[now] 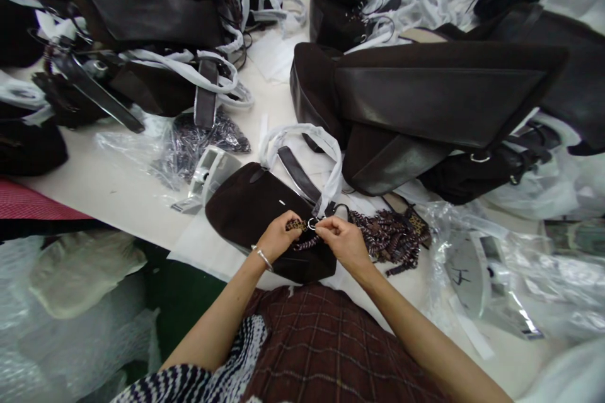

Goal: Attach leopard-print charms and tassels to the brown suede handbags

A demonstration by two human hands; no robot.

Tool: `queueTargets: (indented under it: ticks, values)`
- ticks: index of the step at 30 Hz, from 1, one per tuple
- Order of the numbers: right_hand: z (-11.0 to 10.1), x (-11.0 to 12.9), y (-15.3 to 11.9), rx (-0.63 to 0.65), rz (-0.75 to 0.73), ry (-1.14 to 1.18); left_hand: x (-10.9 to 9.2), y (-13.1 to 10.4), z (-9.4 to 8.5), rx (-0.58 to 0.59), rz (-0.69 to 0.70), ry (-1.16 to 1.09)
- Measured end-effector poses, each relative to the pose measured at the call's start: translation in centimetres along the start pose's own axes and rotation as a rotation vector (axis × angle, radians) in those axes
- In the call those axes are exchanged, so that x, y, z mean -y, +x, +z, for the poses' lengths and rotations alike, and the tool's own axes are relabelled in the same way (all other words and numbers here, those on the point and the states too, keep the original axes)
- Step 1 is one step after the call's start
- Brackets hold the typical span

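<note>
A dark brown handbag (255,204) lies on the table in front of me, its handle (302,129) wrapped in white material. Over the bag, my left hand (280,234) is closed on a leopard-print strap (296,225). My right hand (344,240) pinches a small metal ring (312,224) at the strap's end; the exact contact is partly hidden by the fingers. A twisted dark cord (306,244) hangs below the left fingers. Just right of my right hand sits a heap of braided brown cords (390,233).
Dark bags are piled at the back left (155,12) and back right (439,94). A tape dispenser (212,173) stands left of the handbag, near plastic-wrapped dark pieces (198,145). Clear plastic (444,264) and another dispenser (486,277) lie at the right. Bubble wrap (85,340) is at lower left.
</note>
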State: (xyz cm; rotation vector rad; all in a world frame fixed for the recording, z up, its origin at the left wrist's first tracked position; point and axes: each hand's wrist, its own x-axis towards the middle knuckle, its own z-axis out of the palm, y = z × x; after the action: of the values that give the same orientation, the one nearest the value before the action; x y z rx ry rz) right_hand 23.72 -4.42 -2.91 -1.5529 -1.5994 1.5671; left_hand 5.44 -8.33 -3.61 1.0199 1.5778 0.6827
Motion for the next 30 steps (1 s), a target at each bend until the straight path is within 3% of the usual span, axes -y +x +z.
queueTargets:
  ticks: [4, 7, 13, 19, 24, 27, 30]
  values:
    - [0.2, -0.3, 0.2, 0.005, -0.003, -0.024, -0.1, 0.4, -0.3, 0.107, -0.178, -0.446]
    - [0.3, -0.4, 0.4, 0.026, 0.019, -0.031, -0.4, 0.4, -0.5, 0.193, -0.208, -0.572]
    - [0.0, 0.1, 0.7, 0.041, 0.030, -0.008, -0.6, 0.7, -0.1, 0.199, -0.238, -0.523]
    - [0.3, 0.0, 0.9, 0.085, -0.003, -0.066, -1.0, 0.7, 0.4, 0.220, -0.319, -0.620]
    - [0.3, -0.8, 0.8, 0.125, -0.005, -0.048, -0.1, 0.4, 0.6, 0.160, -0.208, -0.548]
    - [0.1, -1.1, 1.0, 0.091, -0.009, -0.040, 0.3, 0.3, 0.7, 0.102, -0.175, -0.527]
    - [0.0, -0.8, 1.2, -0.005, -0.159, -0.124, 0.2, 0.2, 0.6, 0.062, -0.183, -0.475]
